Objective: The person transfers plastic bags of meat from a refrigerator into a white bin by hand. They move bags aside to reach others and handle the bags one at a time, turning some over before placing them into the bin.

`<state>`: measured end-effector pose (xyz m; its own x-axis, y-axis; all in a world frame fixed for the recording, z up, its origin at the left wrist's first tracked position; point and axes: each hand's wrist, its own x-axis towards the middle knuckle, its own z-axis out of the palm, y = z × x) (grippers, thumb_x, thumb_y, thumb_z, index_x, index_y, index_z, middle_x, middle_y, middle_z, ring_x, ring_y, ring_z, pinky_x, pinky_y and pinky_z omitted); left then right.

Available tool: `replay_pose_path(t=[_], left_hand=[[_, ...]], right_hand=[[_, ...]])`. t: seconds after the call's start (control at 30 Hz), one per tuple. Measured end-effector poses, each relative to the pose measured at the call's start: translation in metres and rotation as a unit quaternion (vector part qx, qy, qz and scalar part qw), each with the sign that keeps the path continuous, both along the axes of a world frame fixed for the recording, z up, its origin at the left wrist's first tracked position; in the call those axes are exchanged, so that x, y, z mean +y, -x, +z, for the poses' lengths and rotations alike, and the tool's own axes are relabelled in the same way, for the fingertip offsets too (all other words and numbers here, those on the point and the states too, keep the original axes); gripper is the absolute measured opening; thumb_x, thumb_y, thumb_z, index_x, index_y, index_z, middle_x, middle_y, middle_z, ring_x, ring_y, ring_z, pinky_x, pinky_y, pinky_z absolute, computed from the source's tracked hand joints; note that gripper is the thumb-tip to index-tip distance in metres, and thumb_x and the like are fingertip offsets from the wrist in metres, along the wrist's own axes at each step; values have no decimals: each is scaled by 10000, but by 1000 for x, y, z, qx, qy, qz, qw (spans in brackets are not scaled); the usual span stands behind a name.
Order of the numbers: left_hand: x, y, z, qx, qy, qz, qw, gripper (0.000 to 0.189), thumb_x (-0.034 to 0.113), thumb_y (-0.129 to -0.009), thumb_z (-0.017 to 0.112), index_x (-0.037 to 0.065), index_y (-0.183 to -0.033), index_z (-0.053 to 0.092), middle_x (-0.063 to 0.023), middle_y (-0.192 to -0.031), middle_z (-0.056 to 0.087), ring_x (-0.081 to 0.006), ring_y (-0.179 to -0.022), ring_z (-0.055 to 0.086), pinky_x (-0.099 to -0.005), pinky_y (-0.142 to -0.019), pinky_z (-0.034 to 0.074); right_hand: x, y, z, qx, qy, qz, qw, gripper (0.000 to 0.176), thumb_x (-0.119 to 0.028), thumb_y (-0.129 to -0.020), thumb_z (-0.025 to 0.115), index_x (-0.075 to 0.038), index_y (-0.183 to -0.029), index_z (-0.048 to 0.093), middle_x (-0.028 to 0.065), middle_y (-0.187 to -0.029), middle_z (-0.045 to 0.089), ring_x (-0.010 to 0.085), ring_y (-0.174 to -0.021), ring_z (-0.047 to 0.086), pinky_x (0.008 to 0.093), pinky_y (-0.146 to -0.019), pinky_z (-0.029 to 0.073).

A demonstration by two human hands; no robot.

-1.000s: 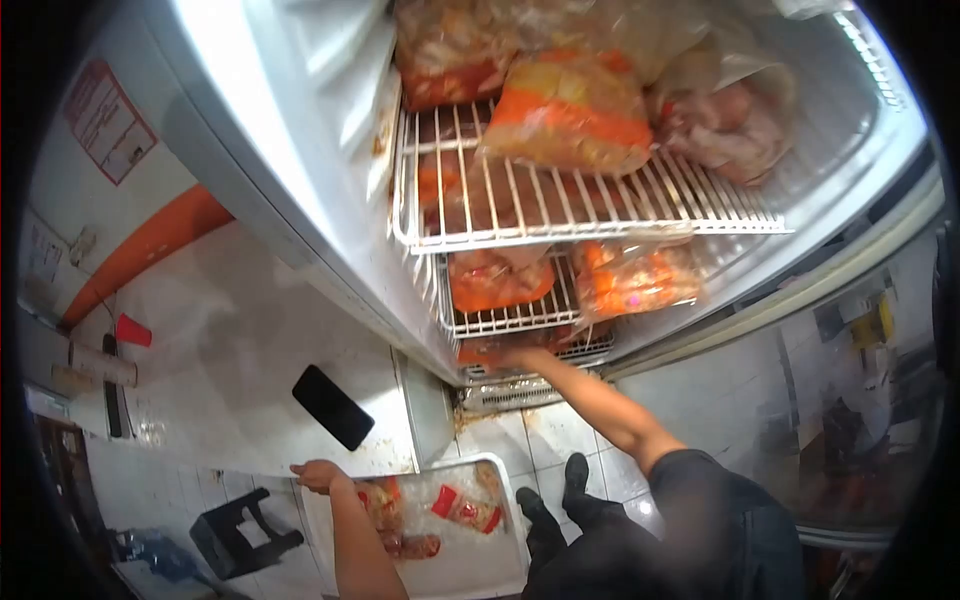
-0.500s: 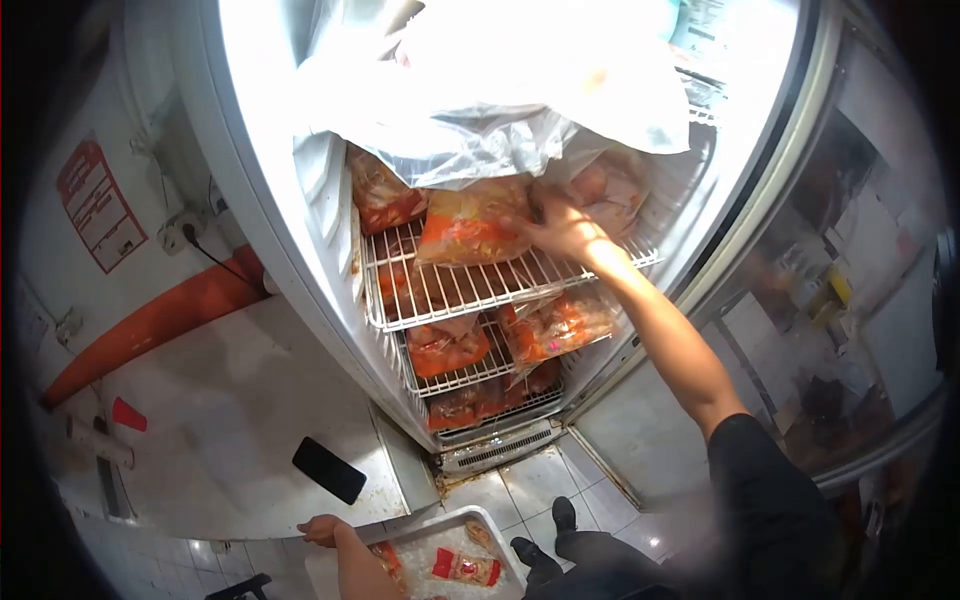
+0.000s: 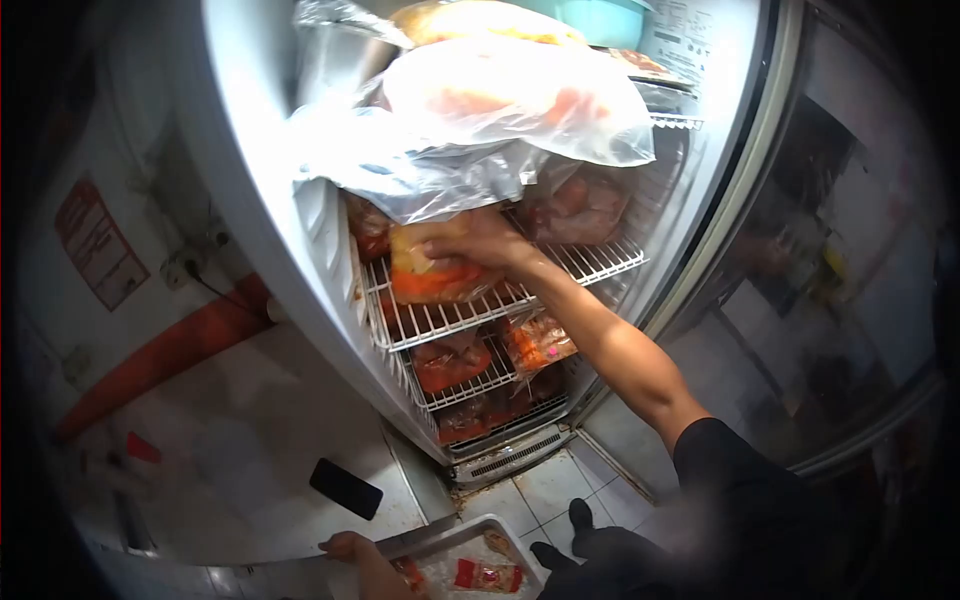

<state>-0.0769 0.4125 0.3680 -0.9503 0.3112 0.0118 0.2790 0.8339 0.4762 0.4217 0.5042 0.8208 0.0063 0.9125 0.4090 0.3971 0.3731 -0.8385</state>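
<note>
My right hand (image 3: 472,245) reaches onto the upper visible wire shelf of the fridge. It is closed on a clear plastic food packet (image 3: 425,282) with an orange lower part, and some fingers are hidden behind the packet. A large white plastic bag (image 3: 520,105) hangs over the shelf just above this hand. At the bottom, my left hand (image 3: 350,547) is curled at the edge of the white counter (image 3: 250,450), beside a white tub (image 3: 490,525). Inside the tub lies a red-and-clear packet (image 3: 487,576).
More bagged food (image 3: 580,208) sits at the shelf's right, and other orange packets (image 3: 450,362) fill the lower racks. A black phone (image 3: 346,489) lies near the counter's edge. The open fridge door (image 3: 740,400) stands to the right. A teal container (image 3: 605,22) is up top.
My right hand has moved left and slightly down, and the packet with it. The white bag's front has shifted. My left hand stays by the counter edge as the view shifts.
</note>
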Motion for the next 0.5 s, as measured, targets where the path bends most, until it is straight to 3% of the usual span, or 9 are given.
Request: replay_pose_path(t=[0.13, 0.17, 0.23, 0.33, 0.37, 0.43, 0.5], left_hand=[[16, 70, -128, 152, 61, -65, 984, 365, 231, -990, 382, 8, -1269, 456, -232, -1084, 605, -402, -950, 642, -488, -838, 546], [11, 82, -142, 247, 90, -80, 962, 364, 226, -986, 390, 13, -1275, 455, -231, -1084, 605, -394, -948, 644, -476, -838, 549], [15, 66, -115, 134, 77, -60, 986, 335, 191, -971, 405, 17, -1243, 492, -195, -1070, 622, -355, -969, 643, -442, -854, 544], [-6, 1, 2, 68, 109, -31, 991, 299, 138, -948, 428, 23, -1195, 549, -141, -1049, 647, -296, -1000, 641, -391, -877, 535], [-7, -5, 12, 61, 60, 0, 996, 311, 141, -947, 426, 13, -1210, 532, -158, -1049, 644, -315, -992, 642, -409, -876, 539], [-6, -5, 17, 36, 61, 1, 998, 348, 128, -939, 434, -7, -1255, 490, -196, -1053, 639, -357, -962, 645, -426, -857, 549], [-6, 11, -4, 20, 80, -26, 996, 396, 130, -940, 425, -26, -1302, 462, -214, -1137, 605, -354, -1018, 620, -412, -899, 519]], right_hand=[[-18, -6, -8, 68, -30, -41, 996, 442, -191, -739, 808, 27, -1088, 646, 92, -1037, 690, 159, -949, 640, 290, -837, 527], [-28, -12, -11, 83, -44, -30, 995, 441, -176, -751, 805, 27, -1103, 633, 91, -1039, 688, 158, -959, 638, 290, -839, 529], [-48, -21, -17, 112, -68, 4, 991, 442, -146, -774, 798, 28, -1132, 607, 88, -1044, 683, 155, -977, 633, 290, -842, 532], [-111, -29, -20, 204, -58, -76, 974, 482, -104, -814, 749, -14, -1238, 540, 93, -1126, 661, 180, -1029, 638, 327, -918, 518], [-136, -26, -22, 310, -66, -81, 945, 431, -54, -818, 716, -18, -1216, 554, 91, -1135, 653, 188, -1048, 632, 334, -936, 512], [-181, -47, -51, 259, -71, -157, 950, 457, -16, -796, 704, -10, -1224, 542, 106, -1147, 641, 209, -1054, 631, 351, -945, 512], [-237, -58, -78, 318, 23, -148, 936, 514, 2, -779, 700, -2, -1255, 506, 119, -1153, 631, 224, -1062, 625, 363, -952, 510]])
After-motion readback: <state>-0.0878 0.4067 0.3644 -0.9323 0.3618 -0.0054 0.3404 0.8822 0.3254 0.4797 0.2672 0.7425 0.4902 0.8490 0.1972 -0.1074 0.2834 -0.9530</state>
